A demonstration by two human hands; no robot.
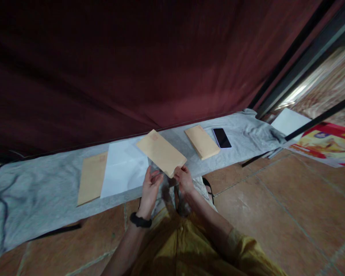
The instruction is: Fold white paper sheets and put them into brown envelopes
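Observation:
A tan paper envelope [161, 151] is tilted above the cloth-covered bench, its near corner pinched by my right hand [184, 178]. My left hand [152, 184] is apart from the envelope, just left of that corner, with its fingers spread and nothing in them. White paper [125, 168] lies flat to the left, its upper right part under the raised envelope in this view. Another tan envelope [92, 178] lies at the paper's left edge. To the right rests a thick stack of tan envelopes [201, 142].
A dark-screened phone [222, 138] lies right of the stack. Grey cloth [46, 188] covers the narrow bench, and a dark red curtain [149, 69] hangs behind it. At the far right are a metal frame [304, 57] and a printed red and yellow box [327, 143].

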